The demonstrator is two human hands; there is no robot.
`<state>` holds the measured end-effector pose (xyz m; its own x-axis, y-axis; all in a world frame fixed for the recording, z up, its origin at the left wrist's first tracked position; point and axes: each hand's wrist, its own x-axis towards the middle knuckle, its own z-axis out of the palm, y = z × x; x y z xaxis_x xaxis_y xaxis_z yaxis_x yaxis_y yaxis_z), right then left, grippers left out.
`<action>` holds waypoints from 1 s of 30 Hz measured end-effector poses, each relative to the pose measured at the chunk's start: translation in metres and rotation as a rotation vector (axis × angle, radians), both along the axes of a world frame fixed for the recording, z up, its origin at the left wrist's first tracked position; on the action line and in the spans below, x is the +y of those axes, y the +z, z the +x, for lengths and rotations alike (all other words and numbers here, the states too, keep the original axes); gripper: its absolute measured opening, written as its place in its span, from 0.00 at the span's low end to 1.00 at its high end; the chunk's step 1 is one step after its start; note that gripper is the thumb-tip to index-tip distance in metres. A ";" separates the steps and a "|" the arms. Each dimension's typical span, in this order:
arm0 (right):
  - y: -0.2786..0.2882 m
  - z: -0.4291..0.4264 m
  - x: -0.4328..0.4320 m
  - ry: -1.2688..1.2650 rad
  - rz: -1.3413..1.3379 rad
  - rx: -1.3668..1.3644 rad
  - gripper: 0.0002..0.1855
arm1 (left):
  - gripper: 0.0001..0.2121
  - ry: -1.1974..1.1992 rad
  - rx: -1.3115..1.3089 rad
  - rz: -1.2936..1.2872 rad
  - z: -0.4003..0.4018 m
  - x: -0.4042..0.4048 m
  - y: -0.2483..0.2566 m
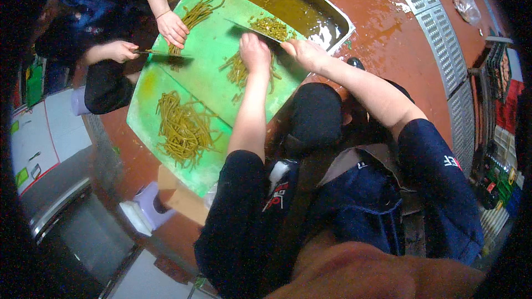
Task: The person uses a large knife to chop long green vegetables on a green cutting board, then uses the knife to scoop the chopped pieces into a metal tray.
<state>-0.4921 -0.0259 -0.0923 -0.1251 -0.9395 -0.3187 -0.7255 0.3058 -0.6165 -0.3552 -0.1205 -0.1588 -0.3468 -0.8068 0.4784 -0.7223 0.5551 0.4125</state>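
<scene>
My right hand (305, 54) grips a kitchen knife (254, 31) by its handle, the blade lying across the green cutting board (208, 33). Beside the blade, my left hand (254, 54) presses down on a bunch of pickled-looking long beans (236, 70), its fingers partly hidden behind the hand's back. Beyond the blade lies a heap of short chopped bean pieces (270, 27), close to the board's edge. A tangled pile of uncut long beans (185, 131) rests on the nearer left part of the green surface.
Past the board stands a metal tub (347, 29) of brownish liquid. Across from me, a co-worker's hand (172, 29) holds another bean bundle (197, 12); their other hand (120, 51) holds a knife (164, 53). A lilac plastic stool (156, 211) and cardboard (183, 195) are below left.
</scene>
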 end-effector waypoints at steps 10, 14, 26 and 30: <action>0.002 -0.052 -0.009 -0.040 0.168 -0.380 0.30 | 0.49 0.031 -0.462 0.299 0.017 0.041 0.038; -0.019 -0.080 0.010 -0.134 0.010 -0.327 0.31 | 0.39 0.027 -0.421 0.253 0.013 0.039 0.027; -0.004 -0.033 0.036 -0.125 -0.039 -0.184 0.27 | 0.39 0.012 -0.464 0.145 -0.010 0.035 0.018; 0.013 -0.033 0.034 -0.156 -0.033 -0.263 0.26 | 0.39 -0.020 -0.306 0.098 -0.002 0.037 0.012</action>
